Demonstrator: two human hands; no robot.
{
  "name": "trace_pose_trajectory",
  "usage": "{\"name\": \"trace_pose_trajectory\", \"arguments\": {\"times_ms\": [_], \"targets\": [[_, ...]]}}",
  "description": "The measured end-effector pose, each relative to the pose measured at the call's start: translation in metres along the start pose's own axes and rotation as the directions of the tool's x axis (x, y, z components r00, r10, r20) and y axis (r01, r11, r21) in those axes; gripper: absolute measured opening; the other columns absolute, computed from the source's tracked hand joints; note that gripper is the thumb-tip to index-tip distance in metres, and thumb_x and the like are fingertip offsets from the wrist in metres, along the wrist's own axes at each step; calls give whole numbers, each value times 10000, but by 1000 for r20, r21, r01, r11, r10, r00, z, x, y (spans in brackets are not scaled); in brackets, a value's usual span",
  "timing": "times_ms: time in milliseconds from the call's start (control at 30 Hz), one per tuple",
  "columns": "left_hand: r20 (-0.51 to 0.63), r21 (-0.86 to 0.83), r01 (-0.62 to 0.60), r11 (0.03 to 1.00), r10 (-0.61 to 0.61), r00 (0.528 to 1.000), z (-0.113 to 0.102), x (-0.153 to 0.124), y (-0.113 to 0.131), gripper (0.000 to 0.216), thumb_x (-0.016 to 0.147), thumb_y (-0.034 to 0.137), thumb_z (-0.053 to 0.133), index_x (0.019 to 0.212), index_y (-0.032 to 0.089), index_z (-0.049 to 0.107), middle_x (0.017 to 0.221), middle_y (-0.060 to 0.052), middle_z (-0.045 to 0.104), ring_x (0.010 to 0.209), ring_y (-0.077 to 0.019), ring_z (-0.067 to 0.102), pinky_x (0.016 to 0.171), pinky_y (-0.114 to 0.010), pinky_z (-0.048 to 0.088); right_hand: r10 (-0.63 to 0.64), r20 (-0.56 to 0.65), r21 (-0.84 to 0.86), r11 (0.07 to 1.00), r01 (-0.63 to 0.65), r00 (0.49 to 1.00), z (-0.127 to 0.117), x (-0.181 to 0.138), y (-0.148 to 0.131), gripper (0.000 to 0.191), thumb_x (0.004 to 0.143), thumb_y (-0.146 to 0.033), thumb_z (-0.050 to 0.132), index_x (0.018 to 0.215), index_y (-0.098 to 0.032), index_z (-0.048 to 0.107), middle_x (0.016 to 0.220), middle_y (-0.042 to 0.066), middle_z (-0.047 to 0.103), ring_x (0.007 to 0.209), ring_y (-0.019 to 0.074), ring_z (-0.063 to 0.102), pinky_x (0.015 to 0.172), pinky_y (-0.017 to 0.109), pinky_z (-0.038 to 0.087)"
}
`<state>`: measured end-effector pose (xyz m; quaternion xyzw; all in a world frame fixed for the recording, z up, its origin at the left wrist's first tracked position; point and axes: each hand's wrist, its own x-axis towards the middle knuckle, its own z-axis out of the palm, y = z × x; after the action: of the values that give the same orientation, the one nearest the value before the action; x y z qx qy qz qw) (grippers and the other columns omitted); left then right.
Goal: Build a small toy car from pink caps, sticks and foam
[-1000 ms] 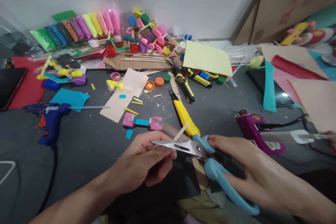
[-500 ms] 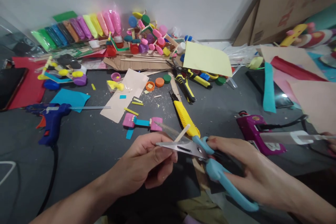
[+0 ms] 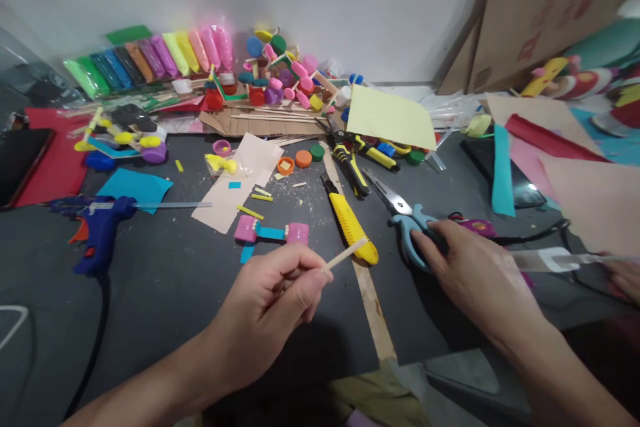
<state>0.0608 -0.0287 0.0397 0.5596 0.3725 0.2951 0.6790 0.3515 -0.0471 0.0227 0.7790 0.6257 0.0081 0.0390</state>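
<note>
Between the thumb and fingers of my left hand (image 3: 285, 307) is a short pale wooden stick (image 3: 345, 255), its free end pointing up and right. My right hand (image 3: 480, 273) is closed on the handles of blue-handled scissors (image 3: 400, 205), which are at the tabletop with their blades nearly together, pointing away from me. A yellow utility knife (image 3: 353, 227) lies between the two hands. Just beyond my left hand sits a small piece made of two pink blocks joined by a blue strip (image 3: 271, 233).
A blue glue gun (image 3: 100, 230) with a trailing cable lies on the left. Pliers (image 3: 353, 163), bottle caps (image 3: 303, 159) and paper scraps cover the middle. Modelling clay packets (image 3: 165, 57) line the wall. Another person's hand (image 3: 625, 277) is at the right edge, near a purple device (image 3: 480, 227).
My right hand has moved the scissors away from the stick, to the right and down to the table, and their blades have closed. My left hand still holds the stick.
</note>
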Motion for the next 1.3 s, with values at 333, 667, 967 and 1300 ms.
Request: {"name": "trace_pose_trajectory", "arguments": {"times_ms": [333, 667, 967, 1300], "targets": [[167, 854, -361, 375, 459, 872, -6, -2, 0, 279, 1046, 218, 391, 902, 197, 629, 649, 34, 579, 546, -138, 539, 522, -286, 347, -539, -468, 178, 719, 672, 701, -54, -26, -51, 223, 1033, -248, 538, 1232, -165, 597, 1227, 136, 682, 1082, 230, 657, 897, 336, 497], [207, 963, -267, 38, 533, 821, -4, 2, -5, 204, 1008, 158, 439, 949, 191, 631, 681, 7, 613, 539, -186, 580, 489, -331, 340, -762, -285, 231, 533, 814, 581, -55, -3, -87, 289, 996, -83, 421, 951, -97, 706, 756, 44, 622, 645, 186, 520, 577, 320, 369], [126, 989, -149, 9, 482, 867, -12, 9, -16, 197, 950, 101, 487, 907, 192, 656, 678, -1, 662, 535, -204, 639, 460, -323, 378, -705, -325, 235, 586, 776, 631, -29, 5, -107, 238, 908, -66, 470, 754, -162, 623, 651, 11, 535, 584, 171, 426, 564, 318, 289], [62, 993, -31, -117, 273, 960, 1, 10, -5, 295, 885, 51, 494, 1080, 191, 665, 775, -29, 725, 600, -207, 703, 489, -281, 440, -651, -261, 249, 668, 701, 713, -27, -1, -107, 198, 825, -23, 511, 745, -180, 600, 655, 22, 605, 589, 166, 492, 583, 308, 277]]}}
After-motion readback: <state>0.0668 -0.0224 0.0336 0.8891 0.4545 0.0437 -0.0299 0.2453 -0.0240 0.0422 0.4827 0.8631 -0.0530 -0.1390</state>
